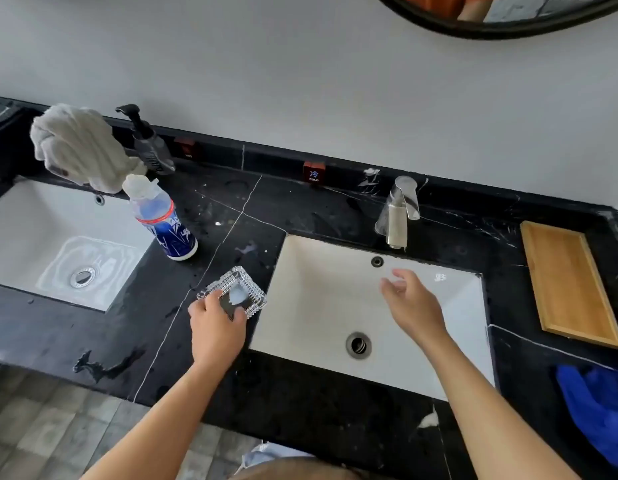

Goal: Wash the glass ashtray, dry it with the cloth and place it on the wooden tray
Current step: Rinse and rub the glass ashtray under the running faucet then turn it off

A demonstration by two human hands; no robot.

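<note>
Bottle [165, 223] just behind held ashtray [235, 292]

Right sink basin [321, 306] open, only the tap [399, 211] standing at its far rim, bare bench [266, 209] between bottle [165, 223] and tap, wooden tray [565, 282] unoccupied far right, blue cloth [598, 407] bunched near right edge, left tap wrapped in white towel [78, 147].

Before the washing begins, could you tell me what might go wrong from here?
The left hand grips the glass ashtray by one edge only, on the black counter beside the sink; wet glass could slip and chip on the basin. The right hand is open, not supporting it. The blue cloth lies at the counter's far right edge and could get knocked off.
</note>
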